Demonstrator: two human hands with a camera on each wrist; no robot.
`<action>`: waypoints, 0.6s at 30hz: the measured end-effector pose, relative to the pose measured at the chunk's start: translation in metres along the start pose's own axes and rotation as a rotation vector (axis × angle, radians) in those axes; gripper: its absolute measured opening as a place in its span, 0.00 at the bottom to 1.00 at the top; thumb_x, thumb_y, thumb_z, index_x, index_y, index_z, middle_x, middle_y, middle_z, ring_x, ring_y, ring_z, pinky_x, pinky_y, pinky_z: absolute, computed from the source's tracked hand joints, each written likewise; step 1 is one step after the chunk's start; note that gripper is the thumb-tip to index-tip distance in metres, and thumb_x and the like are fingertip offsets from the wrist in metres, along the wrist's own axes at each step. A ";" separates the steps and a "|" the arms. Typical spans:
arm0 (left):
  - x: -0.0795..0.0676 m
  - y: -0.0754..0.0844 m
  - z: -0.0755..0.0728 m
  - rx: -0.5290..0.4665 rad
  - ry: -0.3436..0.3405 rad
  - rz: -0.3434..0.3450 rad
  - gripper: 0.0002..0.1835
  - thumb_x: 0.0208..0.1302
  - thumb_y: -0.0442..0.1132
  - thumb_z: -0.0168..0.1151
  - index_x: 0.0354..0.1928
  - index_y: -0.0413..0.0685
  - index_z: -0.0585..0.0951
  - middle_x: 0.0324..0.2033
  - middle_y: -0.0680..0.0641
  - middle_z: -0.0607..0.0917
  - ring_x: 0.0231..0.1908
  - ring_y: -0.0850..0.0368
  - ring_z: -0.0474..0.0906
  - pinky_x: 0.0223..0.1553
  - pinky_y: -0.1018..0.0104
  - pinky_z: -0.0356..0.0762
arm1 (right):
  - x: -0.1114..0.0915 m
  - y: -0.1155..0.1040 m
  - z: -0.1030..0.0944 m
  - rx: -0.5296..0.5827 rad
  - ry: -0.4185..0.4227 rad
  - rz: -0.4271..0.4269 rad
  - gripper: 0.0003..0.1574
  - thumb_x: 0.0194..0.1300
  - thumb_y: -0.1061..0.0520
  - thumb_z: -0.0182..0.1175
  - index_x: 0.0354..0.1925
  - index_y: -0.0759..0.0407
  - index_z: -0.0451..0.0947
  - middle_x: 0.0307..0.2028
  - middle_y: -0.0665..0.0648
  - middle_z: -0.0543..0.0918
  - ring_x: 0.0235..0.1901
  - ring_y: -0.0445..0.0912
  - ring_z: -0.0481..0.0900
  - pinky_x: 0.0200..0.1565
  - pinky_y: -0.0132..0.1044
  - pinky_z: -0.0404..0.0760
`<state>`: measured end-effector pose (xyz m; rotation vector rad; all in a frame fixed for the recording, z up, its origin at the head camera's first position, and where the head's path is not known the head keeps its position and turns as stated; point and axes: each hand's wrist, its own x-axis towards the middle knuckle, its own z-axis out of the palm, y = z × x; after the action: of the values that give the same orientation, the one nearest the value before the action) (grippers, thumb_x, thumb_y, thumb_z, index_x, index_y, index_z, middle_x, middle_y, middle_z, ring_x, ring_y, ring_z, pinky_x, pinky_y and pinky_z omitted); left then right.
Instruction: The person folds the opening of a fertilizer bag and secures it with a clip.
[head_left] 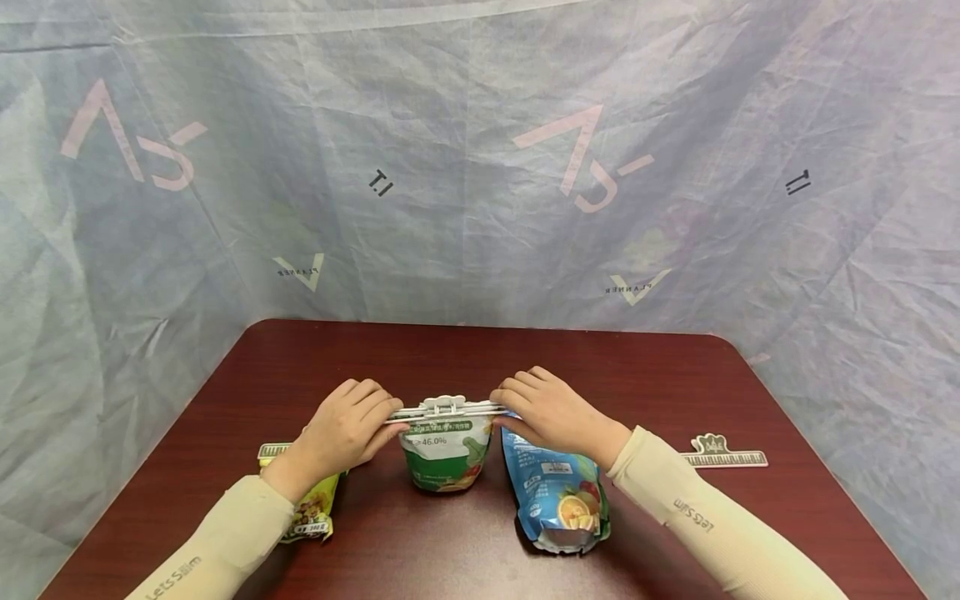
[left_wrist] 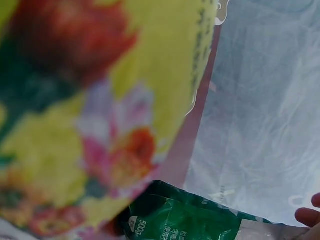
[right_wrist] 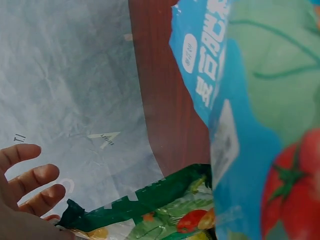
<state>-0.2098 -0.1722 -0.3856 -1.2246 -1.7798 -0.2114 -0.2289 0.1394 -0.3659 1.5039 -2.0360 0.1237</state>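
A green and white bag [head_left: 444, 458] with vegetable pictures stands upright in the middle of the table. Along its top edge runs a long white bag clip [head_left: 446, 407]. My left hand [head_left: 348, 425] pinches the clip's left end, fingers over the top and thumb below. At the other end my right hand [head_left: 551, 408] grips the clip in the same way. A blue bag [head_left: 551, 483] with fruit pictures leans just below the right hand. Behind my left forearm a yellow bag [head_left: 318, 504] is partly hidden; its flowered side [left_wrist: 115, 120] fills much of the left wrist view.
Another long clip with a ruler-like strip [head_left: 726, 457] lies on the table at right, beyond the right forearm. A similar strip [head_left: 273, 451] shows at the yellow bag's top. The dark red table [head_left: 480, 350] ends at a grey cloth backdrop [head_left: 465, 208].
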 end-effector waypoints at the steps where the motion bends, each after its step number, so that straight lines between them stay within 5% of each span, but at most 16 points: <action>1: 0.000 0.000 0.000 -0.003 -0.002 -0.002 0.17 0.68 0.47 0.49 0.33 0.40 0.79 0.27 0.49 0.78 0.27 0.52 0.72 0.25 0.60 0.67 | 0.000 0.000 0.001 0.002 0.004 -0.001 0.14 0.67 0.48 0.52 0.45 0.55 0.71 0.37 0.48 0.74 0.35 0.44 0.71 0.37 0.38 0.68; 9: -0.001 0.003 0.001 -0.027 0.000 -0.031 0.17 0.68 0.47 0.49 0.34 0.40 0.78 0.28 0.49 0.78 0.27 0.53 0.72 0.25 0.61 0.66 | -0.002 -0.004 0.002 0.056 0.004 0.017 0.12 0.70 0.51 0.48 0.45 0.56 0.70 0.40 0.50 0.74 0.38 0.44 0.72 0.39 0.37 0.70; 18: -0.002 0.005 0.001 -0.088 -0.020 -0.087 0.16 0.68 0.46 0.51 0.36 0.40 0.78 0.30 0.49 0.78 0.31 0.54 0.73 0.28 0.63 0.67 | -0.001 -0.006 0.003 0.236 0.023 0.042 0.11 0.67 0.56 0.54 0.46 0.58 0.71 0.46 0.54 0.73 0.43 0.42 0.73 0.44 0.34 0.74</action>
<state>-0.2058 -0.1701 -0.3891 -1.2155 -1.8601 -0.3318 -0.2249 0.1375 -0.3704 1.5906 -2.0934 0.4094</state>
